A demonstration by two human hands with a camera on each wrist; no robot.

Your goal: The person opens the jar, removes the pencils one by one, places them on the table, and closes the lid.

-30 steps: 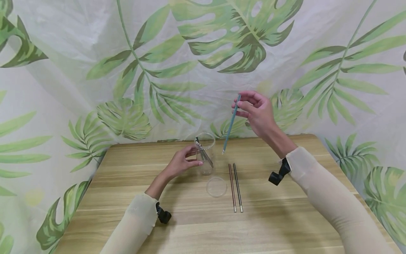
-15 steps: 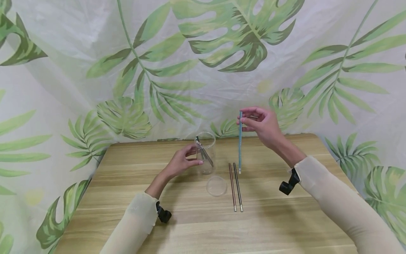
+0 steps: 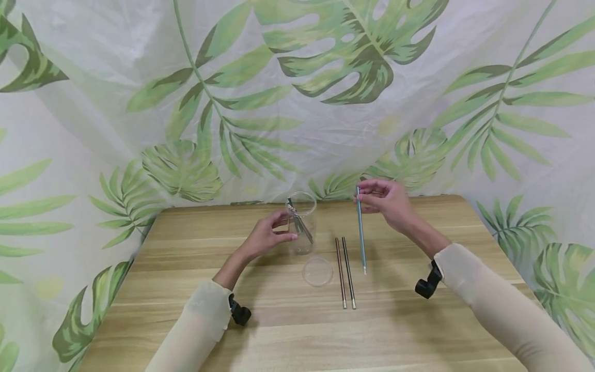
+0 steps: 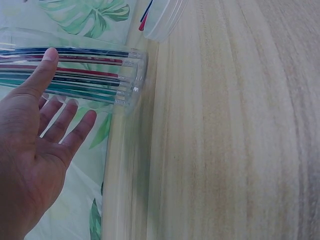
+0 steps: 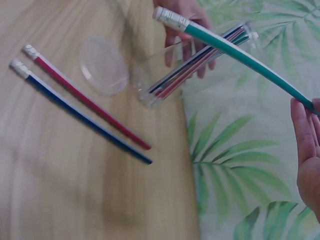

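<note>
A clear cylindrical jar stands upright near the table's back edge, with several pencils leaning inside. My left hand holds it from the left, thumb in front and fingers behind. Between thumb and fingertips, my right hand pinches a teal-green pencil near its upper end. That pencil points almost straight down, its white eraser and silver ferrule lowest, to the right of two pencils on the table. Those are a red pencil and a dark blue pencil, side by side with eraser ends toward me.
A clear round lid lies flat in front of the jar, left of the two pencils. The wooden table ends at a leaf-patterned curtain just behind the jar. A small black wrist camera sits on the right sleeve.
My right hand has come down and a little to the right with the teal-green pencil, which has swung from slanted to nearly vertical. My left hand and the jar have stayed put.
</note>
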